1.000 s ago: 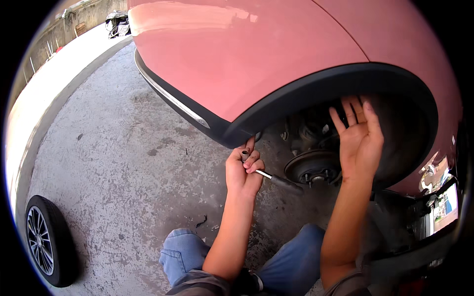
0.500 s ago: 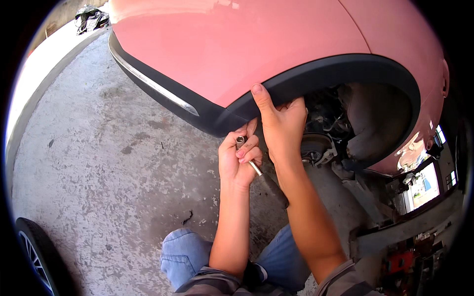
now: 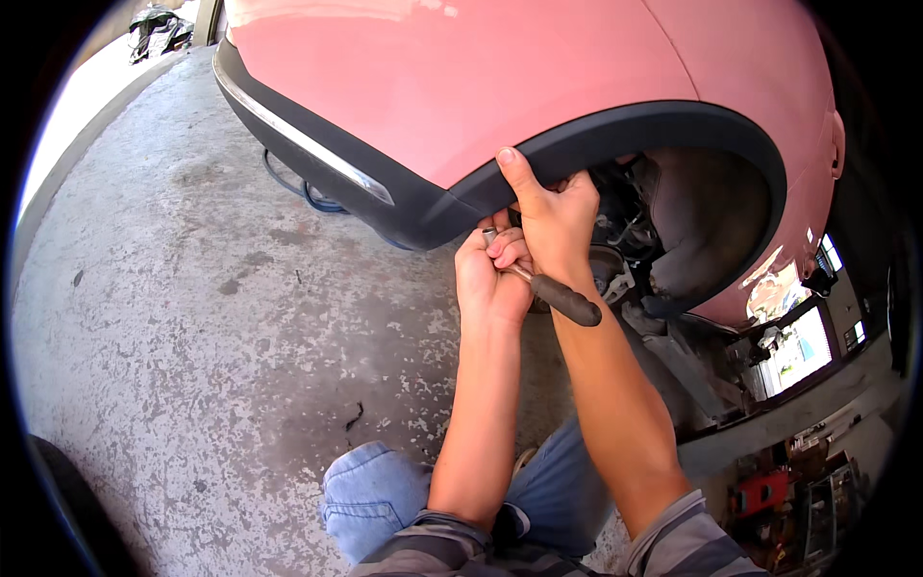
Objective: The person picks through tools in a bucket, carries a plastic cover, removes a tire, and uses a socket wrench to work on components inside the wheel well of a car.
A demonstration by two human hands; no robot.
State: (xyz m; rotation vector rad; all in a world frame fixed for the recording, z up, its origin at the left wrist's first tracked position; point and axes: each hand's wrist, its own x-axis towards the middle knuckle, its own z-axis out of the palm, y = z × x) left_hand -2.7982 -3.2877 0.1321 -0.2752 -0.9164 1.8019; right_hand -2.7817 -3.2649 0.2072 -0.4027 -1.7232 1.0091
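Note:
My left hand [image 3: 492, 279] is closed around a socket driver [image 3: 565, 300] at the lower front corner of a pink car's wheel arch. The tool's dark handle points right, across my right wrist, and its metal socket end shows between my fingers. Some of that hand's fingertips are hidden under the bumper edge [image 3: 423, 226]. My right hand [image 3: 558, 226] grips the black wheel arch trim [image 3: 663, 120], thumb pressed on the outer face and fingers curled behind it, mostly out of sight.
Inside the wheel arch, a brake disc [image 3: 606, 267] shows with no wheel on it. A tyre [image 3: 72, 500] sits at the lower left. Blue hose [image 3: 322, 202] lies under the bumper. At the lower right are a red object [image 3: 761, 493] and assorted clutter.
The socket driver's handle has swung up and to the right, over my right wrist. My left hand has moved closer to my right, which keeps its hold on the trim. The view has shifted slightly.

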